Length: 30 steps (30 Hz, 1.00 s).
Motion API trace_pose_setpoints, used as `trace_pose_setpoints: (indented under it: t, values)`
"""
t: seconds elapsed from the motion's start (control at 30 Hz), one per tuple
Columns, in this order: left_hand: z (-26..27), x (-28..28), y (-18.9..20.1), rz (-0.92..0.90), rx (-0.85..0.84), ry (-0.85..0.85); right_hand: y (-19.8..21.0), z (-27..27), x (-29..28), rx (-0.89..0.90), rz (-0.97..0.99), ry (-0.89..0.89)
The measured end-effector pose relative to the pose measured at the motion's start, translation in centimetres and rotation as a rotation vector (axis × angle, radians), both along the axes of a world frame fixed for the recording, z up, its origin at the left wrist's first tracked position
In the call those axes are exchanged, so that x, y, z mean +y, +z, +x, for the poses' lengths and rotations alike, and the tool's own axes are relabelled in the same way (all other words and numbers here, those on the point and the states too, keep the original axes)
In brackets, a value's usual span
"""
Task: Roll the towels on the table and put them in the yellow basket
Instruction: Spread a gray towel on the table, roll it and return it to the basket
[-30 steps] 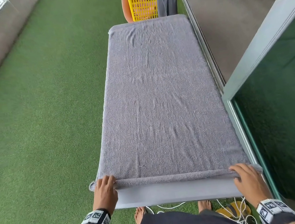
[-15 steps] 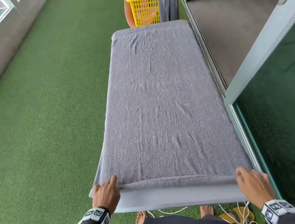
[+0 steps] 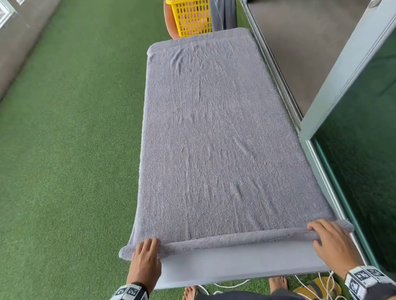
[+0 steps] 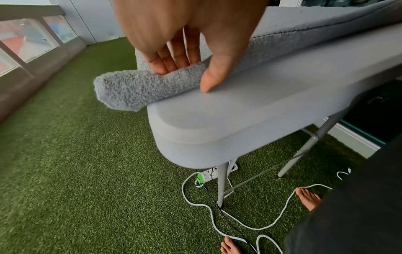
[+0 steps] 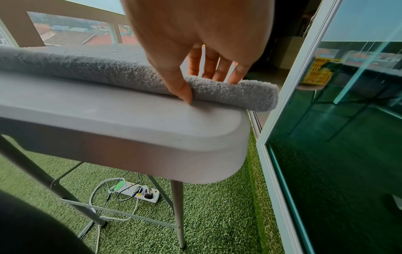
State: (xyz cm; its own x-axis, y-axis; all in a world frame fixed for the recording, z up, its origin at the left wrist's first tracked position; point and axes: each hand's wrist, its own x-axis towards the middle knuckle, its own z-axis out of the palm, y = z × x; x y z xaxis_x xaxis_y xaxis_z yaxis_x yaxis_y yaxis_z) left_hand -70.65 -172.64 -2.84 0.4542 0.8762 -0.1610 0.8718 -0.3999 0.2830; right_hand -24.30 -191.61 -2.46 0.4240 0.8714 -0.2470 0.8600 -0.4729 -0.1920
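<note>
Item: grey towel, spread flat along the grey counter, its near edge turned into a thin roll that overhangs both counter sides. Left hand at the roll's left end and right hand at its right end, each with fingers laid over the top of the roll and thumb at its near side, tip on the counter, pinching the roll. Yellow basket beyond the counter's far end, holding pink and grey cloth, with grey cloth draped over its right rim.
</note>
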Motion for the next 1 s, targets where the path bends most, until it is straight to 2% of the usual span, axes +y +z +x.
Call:
trace_pose_setpoints:
  t: [0.2, 0.4, 0.6, 0.7, 0.8, 1.0]
  values:
    - [0.4, 0.8, 0.8, 0.046, -0.062, -0.006, 0.4, 0.1, 0.7, -0.053, 0.033, -0.017]
    - [0.6, 1.2, 1.8, -0.077, 0.164, 0.031, 1.4, -0.3, 1.3, -0.099, 0.038, -0.029]
    - [0.0, 2.0, 1.3, -0.001, 0.144, 0.1, 1.2, 0.4, 1.3, -0.103, 0.074, -0.039]
    - [0.6, 1.8, 1.1, 0.076, 0.087, -0.016, 0.6, 0.1, 1.4, -0.02, 0.059, 0.009]
    - [0.9, 1.0, 0.5, 0.074, 0.03, -0.034, 0.1, -0.3, 1.4, -0.011, 0.019, 0.065]
    - [0.4, 0.8, -0.5, 0.027, -0.017, 0.046, -0.1, 0.1, 2.1, 0.041, 0.083, -0.003]
